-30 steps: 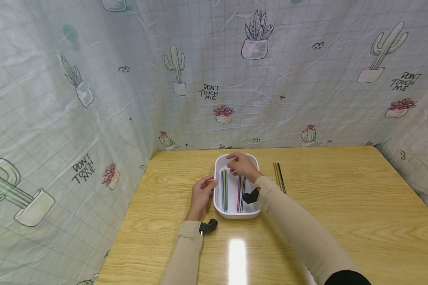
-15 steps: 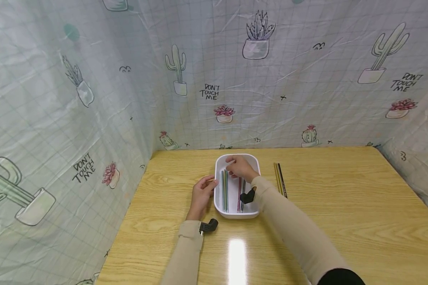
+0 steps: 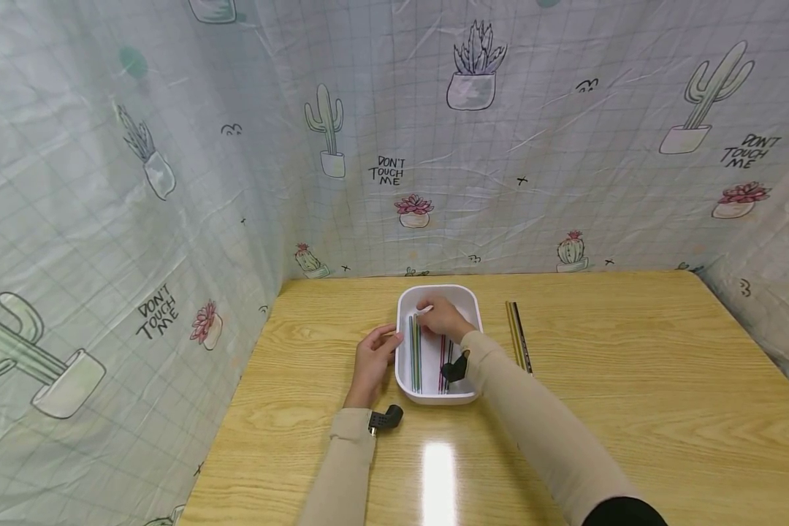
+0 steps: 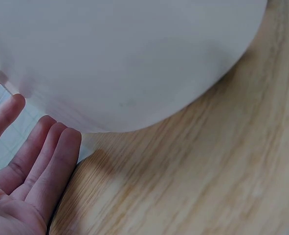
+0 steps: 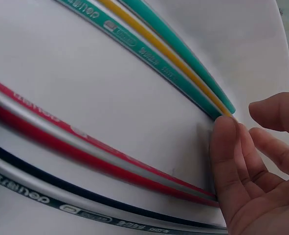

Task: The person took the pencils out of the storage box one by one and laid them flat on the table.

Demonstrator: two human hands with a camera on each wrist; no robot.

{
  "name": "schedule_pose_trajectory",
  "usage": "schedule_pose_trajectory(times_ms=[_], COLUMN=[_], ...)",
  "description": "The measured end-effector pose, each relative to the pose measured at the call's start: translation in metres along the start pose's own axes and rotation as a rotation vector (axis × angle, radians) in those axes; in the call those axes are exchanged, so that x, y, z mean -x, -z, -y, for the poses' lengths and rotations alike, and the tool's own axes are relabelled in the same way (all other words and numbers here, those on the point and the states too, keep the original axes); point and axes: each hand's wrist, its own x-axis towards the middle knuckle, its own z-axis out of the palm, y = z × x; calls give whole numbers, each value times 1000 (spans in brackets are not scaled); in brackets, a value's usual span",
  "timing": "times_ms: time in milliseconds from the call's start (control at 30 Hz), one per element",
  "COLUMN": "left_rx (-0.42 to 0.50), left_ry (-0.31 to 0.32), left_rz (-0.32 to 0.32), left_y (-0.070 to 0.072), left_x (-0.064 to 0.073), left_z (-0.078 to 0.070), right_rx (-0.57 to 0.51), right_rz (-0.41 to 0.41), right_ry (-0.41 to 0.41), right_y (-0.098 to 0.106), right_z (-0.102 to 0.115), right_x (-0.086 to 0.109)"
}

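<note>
Several pencils (image 5: 120, 32) are lying in the tray (image 3: 437, 399), which your left hand (image 3: 372, 356), fingers extended, is touching outside, probably to steady it, while your right hand (image 3: 443, 315), thumb and fingers parted, is resting by their far ends.

A: Colour of tray (image 3: 437, 399)?
B: Plain white. Green pencils (image 5: 149, 56), yellow pencil (image 5: 168, 53); red pencil (image 5: 61, 146) silver-striped; dark green pencil (image 5: 90, 215) pale-lettered.
A: Surface (image 3: 631, 351)?
B: Yellow-brown, wood-grained. Sleeves (image 3: 342, 467) beige. Backdrop (image 3: 394, 120) pale, faintly gridded, printed with green cacti (image 3: 717, 84), pink succulents (image 3: 413, 204).

long beige sleeves (image 3: 340, 464), angular black wrist devices (image 3: 386, 417), black patch (image 3: 624, 512) on right sleeve (image 3: 542, 424)
</note>
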Motion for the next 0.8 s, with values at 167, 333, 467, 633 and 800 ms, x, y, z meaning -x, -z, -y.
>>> schedule_pose_trajectory(times_ms=[167, 333, 467, 633, 800], left_rx=[-8, -2, 1, 2, -2], left_ry=[-13, -17, -15, -26, -33], left_rz=[13, 2, -15, -24, -25], left_y=[-2, -2, -2, -2, -3], left_x=[11, 7, 3, 2, 1], left_z=[-15, -9, 0, 0, 1], right_rx=[37, 67, 87, 119, 115], right_rz=[-4, -9, -13, -26, -29], right_ry=[-30, -31, -31, -16, -10], right_y=[-2, -4, -4, -5, -5], right_z=[-1, -1, -1, -1, -3], right_x=[0, 0, 0, 0, 0])
